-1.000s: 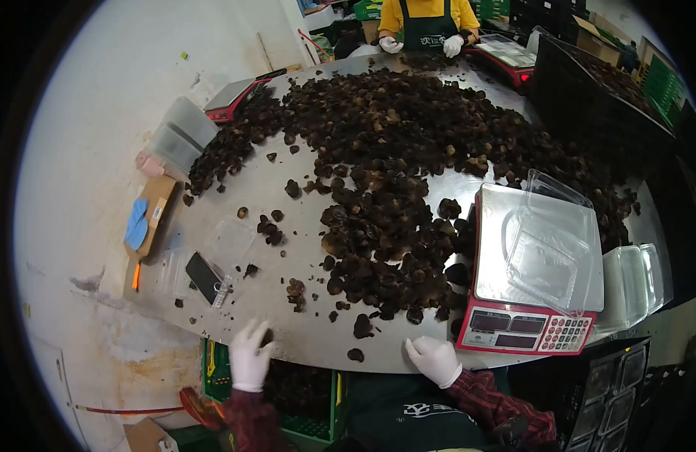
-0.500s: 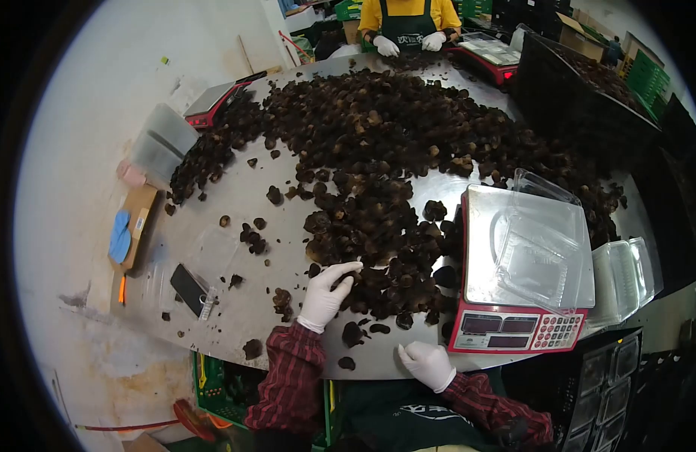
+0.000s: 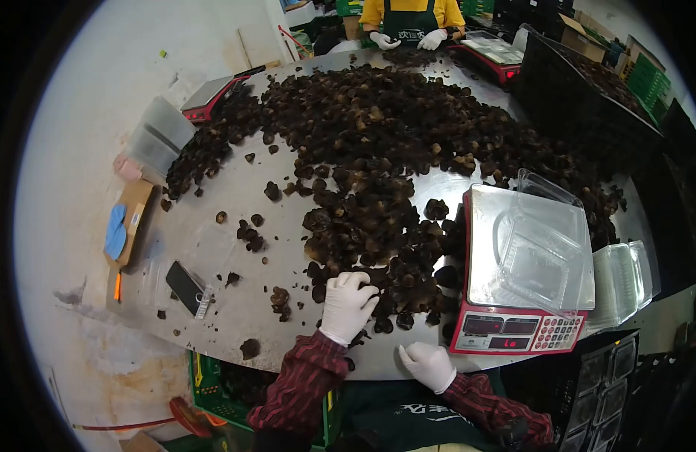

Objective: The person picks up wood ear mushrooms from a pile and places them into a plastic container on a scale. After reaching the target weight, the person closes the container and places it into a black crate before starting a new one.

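A large heap of dark wood ear mushrooms (image 3: 363,196) covers the middle of the metal table, with its near end in front of me. My left hand (image 3: 348,307), in a white glove, is at that near end, its fingers curled against the dark pieces. The fingertips are partly hidden among the mushrooms. My right hand (image 3: 428,366), also gloved, rests closed at the table's near edge, below the scale's left corner. Anything inside it is hidden. To the right stands a red scale (image 3: 525,256) with a clear plastic tray (image 3: 547,264) on its plate; its display is lit.
Stacked clear trays (image 3: 623,282) stand right of the scale. A phone (image 3: 184,288) lies on the left, near a cardboard box (image 3: 140,218). Across the table, a person in a yellow top (image 3: 412,11) has gloved hands at the heap. A green crate (image 3: 212,392) sits below the near edge.
My left hand has moved right and slightly toward me, over small loose pieces, and its fingers are more curled. My right hand has stayed put. The near scale's display has lit up.
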The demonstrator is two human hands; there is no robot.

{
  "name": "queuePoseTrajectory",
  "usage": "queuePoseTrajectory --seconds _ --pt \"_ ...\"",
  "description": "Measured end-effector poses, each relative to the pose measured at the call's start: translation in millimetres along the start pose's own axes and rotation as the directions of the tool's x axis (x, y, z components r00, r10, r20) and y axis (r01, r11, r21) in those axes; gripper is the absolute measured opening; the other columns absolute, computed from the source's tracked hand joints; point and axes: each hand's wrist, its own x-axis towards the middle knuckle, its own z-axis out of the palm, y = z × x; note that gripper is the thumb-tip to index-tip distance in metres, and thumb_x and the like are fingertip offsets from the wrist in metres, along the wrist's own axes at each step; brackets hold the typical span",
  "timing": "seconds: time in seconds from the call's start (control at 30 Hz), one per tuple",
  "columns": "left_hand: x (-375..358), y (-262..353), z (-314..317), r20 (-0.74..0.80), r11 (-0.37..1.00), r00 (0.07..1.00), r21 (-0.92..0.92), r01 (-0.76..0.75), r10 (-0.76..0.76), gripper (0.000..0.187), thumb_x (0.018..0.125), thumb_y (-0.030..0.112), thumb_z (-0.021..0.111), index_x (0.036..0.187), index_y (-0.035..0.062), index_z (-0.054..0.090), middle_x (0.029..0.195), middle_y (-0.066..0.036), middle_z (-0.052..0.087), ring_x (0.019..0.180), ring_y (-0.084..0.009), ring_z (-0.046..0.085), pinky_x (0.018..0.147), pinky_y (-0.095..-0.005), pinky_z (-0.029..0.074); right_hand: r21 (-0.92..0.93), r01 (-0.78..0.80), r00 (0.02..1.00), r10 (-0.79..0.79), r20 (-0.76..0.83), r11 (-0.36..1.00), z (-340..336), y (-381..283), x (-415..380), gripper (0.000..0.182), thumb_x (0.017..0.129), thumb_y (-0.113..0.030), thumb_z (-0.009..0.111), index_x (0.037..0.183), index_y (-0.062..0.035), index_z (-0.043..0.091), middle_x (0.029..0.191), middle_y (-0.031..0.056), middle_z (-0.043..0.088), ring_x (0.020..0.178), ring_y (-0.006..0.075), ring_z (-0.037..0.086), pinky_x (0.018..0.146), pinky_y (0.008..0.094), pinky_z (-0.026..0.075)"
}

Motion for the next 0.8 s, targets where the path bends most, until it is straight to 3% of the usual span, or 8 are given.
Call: queuePoseTrajectory --seconds 0.07,0.13,0.23,0.33,0.37,0.47,0.7,0.8 --pt "-5.5 1.9 -10.2 -0.201 0.995 0.98 -0.101 -0.007 -0.013 0.014 0.073 0.016 0.07 0.087 0.0126 0.068 0.102 -0.003 0.059 0.099 -0.0219 0.053 0.081 -0.0375 0.038 -0.013 -0.007 0.999 0.008 0.037 1.0 -0.7 -0.6 0.7 0.033 0.088 -0.022 0.06 0.059 -0.0072 0.052 0.06 0.0105 0.053 0.054 0.0304 0.057 0.049 0.039 0.047" --pt "-11.8 7.0 -20.6 -0.213 0.991 0.975 -0.13 0.03 -0.057 0.013 0.074 0.011 0.069 0.088 0.0112 0.069 0.101 -0.004 0.061 0.098 -0.022 0.055 0.082 -0.0359 0.041 0.007 -0.003 1.0 0.003 0.014 1.0 -0.6 -1.7 1.2 0.033 0.088 -0.021 0.06 0.059 -0.0071 0.051 0.06 0.0107 0.053 0.054 0.0306 0.056 0.049 0.0392 0.047" --pt "-26.8 13.6 -26.6 -0.11 0.74 0.923 -0.635 0.221 -0.37 0.019 0.074 0.006 0.07 0.093 0.0082 0.069 0.092 -0.006 0.064 0.092 -0.0245 0.057 0.082 -0.0339 0.046 0.057 -0.027 0.999 0.028 -0.02 0.998 3.1 -2.6 2.7 0.033 0.088 -0.021 0.06 0.06 -0.007 0.051 0.061 0.0109 0.052 0.054 0.0309 0.056 0.049 0.0397 0.046" --pt "-44.0 4.9 -23.9 -0.188 0.835 0.902 -0.487 0.258 -0.388 0.02 0.075 0.008 0.07 0.094 0.0098 0.069 0.095 -0.005 0.063 0.094 -0.0241 0.056 0.085 -0.0357 0.044 0.087 -0.066 0.997 0.069 -0.033 0.994 2.9 -4.5 4.1 0.033 0.088 -0.021 0.061 0.06 -0.0068 0.05 0.061 0.011 0.052 0.055 0.031 0.056 0.049 0.0403 0.046" --pt "-45.6 3.7 -25.9 -0.232 0.931 0.929 -0.294 0.215 -0.288 0.021 0.075 0.011 0.07 0.096 0.0113 0.069 0.098 -0.004 0.062 0.096 -0.0237 0.055 0.085 -0.0371 0.042 0.087 -0.076 0.996 0.08 -0.039 0.993 2.6 -5.0 4.9 0.032 0.088 -0.021 0.061 0.06 -0.0067 0.05 0.061 0.0111 0.052 0.055 0.031 0.056 0.049 0.0406 0.046" --pt "-39.3 10.5 -28.3 -0.21 0.98 0.96 -0.114 0.164 -0.186 0.023 0.074 0.015 0.071 0.097 0.0122 0.069 0.098 -0.003 0.06 0.097 -0.0236 0.053 0.083 -0.0379 0.04 0.047 -0.068 0.997 0.069 -0.016 0.997 3.8 -5.4 4.4 0.032 0.088 -0.021 0.061 0.06 -0.007 0.05 0.062 0.011 0.052 0.056 0.0308 0.056 0.049 0.0406 0.046" --pt "-4.9 17.1 11.9 -0.139 0.986 0.977 0.016 0.165 -0.161 0.018 0.07 0.02 0.073 0.087 0.0139 0.071 0.102 -0.003 0.057 0.101 -0.0246 0.049 0.087 -0.0408 0.035 -0.007 -0.021 0.998 0.021 -0.054 1.0 5.1 -1.1 3.3 0.032 0.088 -0.021 0.06 0.061 -0.0076 0.051 0.061 0.0108 0.052 0.055 0.0308 0.056 0.05 0.0404 0.046" --pt "-4.0 14.6 16.6 -0.092 0.979 0.976 -0.05 0.195 -0.199 0.014 0.071 0.02 0.073 0.083 0.0137 0.069 0.107 -0.003 0.056 0.106 -0.0238 0.048 0.091 -0.0423 0.033 0.022 -0.01 0.998 0.011 -0.06 1.0 4.6 -1.2 3.3 0.032 0.088 -0.022 0.06 0.061 -0.0076 0.051 0.061 0.0107 0.051 0.055 0.0309 0.056 0.049 0.0403 0.045"
